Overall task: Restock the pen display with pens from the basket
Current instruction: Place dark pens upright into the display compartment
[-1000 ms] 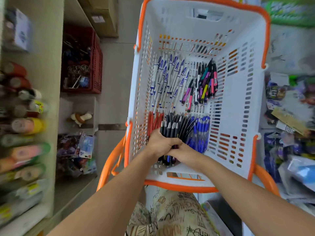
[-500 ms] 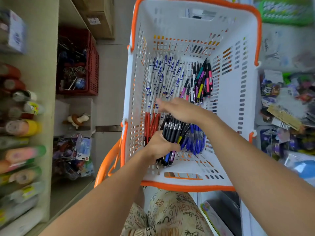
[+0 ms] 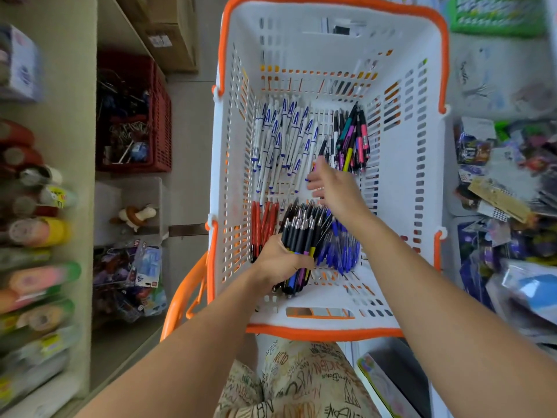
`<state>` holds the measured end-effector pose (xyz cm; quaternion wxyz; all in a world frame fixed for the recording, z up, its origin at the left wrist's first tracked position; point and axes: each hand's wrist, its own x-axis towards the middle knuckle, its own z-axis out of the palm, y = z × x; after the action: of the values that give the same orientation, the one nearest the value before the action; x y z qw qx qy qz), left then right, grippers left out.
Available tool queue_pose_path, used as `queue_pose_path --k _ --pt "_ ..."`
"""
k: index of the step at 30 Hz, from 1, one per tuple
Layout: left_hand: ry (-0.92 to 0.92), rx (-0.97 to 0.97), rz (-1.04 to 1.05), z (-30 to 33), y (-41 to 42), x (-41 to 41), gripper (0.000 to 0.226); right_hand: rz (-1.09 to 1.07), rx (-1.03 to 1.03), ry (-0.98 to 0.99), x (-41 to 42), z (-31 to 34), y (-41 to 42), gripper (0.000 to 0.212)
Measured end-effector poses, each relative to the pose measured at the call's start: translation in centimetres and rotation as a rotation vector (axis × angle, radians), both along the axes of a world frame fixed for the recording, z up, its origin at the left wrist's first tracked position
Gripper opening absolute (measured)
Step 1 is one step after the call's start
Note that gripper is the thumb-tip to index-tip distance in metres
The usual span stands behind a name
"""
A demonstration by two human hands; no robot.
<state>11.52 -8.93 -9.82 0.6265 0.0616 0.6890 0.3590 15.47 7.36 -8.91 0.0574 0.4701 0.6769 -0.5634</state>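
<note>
Shop aisle, shelves both sides; basket [image 3: 422, 206] holding pens. Left hand [image 3: 278, 260] is gripping black pens [image 3: 297, 233]; right hand [image 3: 334, 188] is hovering, fingers spread, over white pens [image 3: 283, 140].

left hand [image 3: 278, 260]: fingers curled, gripping; right hand [image 3: 334, 188]: fingers extended, arm outstretched

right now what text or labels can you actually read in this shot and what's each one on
"A": blue letter on the barrels of the white pens in the basket.
Scrawled lettering on the printed trousers: too distorted to read.
Label on the cardboard box: blurred.
Print on the green package: blurred.
Stickers on the rolls at the left shelf: too blurred.
Toy packs on the floor: too small.
</note>
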Motion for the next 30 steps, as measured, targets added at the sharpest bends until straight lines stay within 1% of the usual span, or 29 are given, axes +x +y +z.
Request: queue_pose_path --k 1,2,3,4,5,6,8,10,11,12,14,15,16,17,19,20,23,26,28,29,30 --pt "-0.011 -0.005 0.013 0.2 0.0 0.0 0.03 -0.121 -0.036 -0.038 0.7 -0.3 0.4 0.067" --pt "-0.021 -0.01 0.034 0.3 0.0 0.0 0.04 -0.193 -0.106 -0.103 1.4 -0.5 0.5 0.07" --pt "-0.03 -0.019 0.053 0.3 0.0 0.0 0.046 -0.223 -0.196 -0.179 2.2 -0.7 0.2 0.074" --pt "-0.031 -0.027 0.063 0.2 0.0 0.0 0.048 -0.235 -0.3 -0.234 2.8 -0.8 -0.3 0.077" --pt "-0.031 -0.032 0.07 0.1 0.0 0.0 0.045 -0.244 -0.415 -0.253 3.4 -0.9 -0.9 0.079" --pt "-0.032 -0.041 0.078 -0.1 0.0 -0.1 0.038 -0.254 -0.534 -0.229 3.9 -0.7 -1.6 0.081" --pt "-0.031 -0.058 0.109 0.0 0.2 -0.3 0.019 -0.256 -0.704 -0.121 4.2 -0.3 -3.3 0.084" --pt "-0.04 -0.07 0.173 0.4 0.4 -0.4 0.025 -0.189 -0.7 -0.062 3.8 0.0 -5.1 0.074" --pt "-0.051 -0.074 0.207 0.7 0.5 -0.4 0.03 -0.152 -0.655 -0.055 3.5 0.2 -5.9 0.066" --pt "-0.068 -0.075 0.232 1.1 0.6 -0.6 0.034 -0.128 -0.584 -0.065 3.0 0.3 -6.7 0.063" --pt "-0.115 -0.072 0.27 2.0 0.7 -1.2 0.033 -0.132 -0.47 -0.076 2.2 0.5 -7.3 0.072" --pt "-0.144 -0.065 0.285 2.7 0.8 -1.5 0.031 -0.152 -0.484 -0.063 2.0 0.5 -7.4 0.077" --pt "-0.169 -0.05 0.297 3.4 0.9 -1.9 0.032 -0.177 -0.513 -0.042 1.8 0.7 -7.2 0.077" --pt "-0.185 -0.035 0.302 4.2 1.1 -2.3 0.038 -0.209 -0.52 -0.016 1.6 1.1 -6.9 0.071" --pt "-0.225 -0.001 0.311 5.9 1.5 -2.9 0.048 -0.268 -0.473 0.028 1.2 3.1 -6.2 0.049" --pt "-0.256 0.01 0.323 6.6 1.6 -3.2 0.051 -0.295 -0.451 0.055 1.2 3.8 -5.9 0.042" --pt "-0.331 0.046 0.311 9.1 1.4 -3.3 0.059 -0.36 -0.414 0.125 1.6 6.6 -6.4 0.037" --pt "-0.381 0.09 0.317 11.7 -0.2 -2.9 0.054 -0.421 -0.423 0.187 2.4 9.3 -8.3 0.041" --pt "-0.395 0.115 0.333 13.5 -2.0 -2.7 0.052 -0.452 -0.452 0.246 2.3 11.6 -10.1 0.04" --pt "-0.401 0.135 0.353 14.5 -3.0 -2.6 0.046 -0.463 -0.464 0.279 2.0 12.7 -11.1 0.036" --pt "-0.407 0.162 0.375 15.5 -4.2 -2.7 0.035 -0.47 -0.462 0.304 1.6 13.6 -12.1 0.033"
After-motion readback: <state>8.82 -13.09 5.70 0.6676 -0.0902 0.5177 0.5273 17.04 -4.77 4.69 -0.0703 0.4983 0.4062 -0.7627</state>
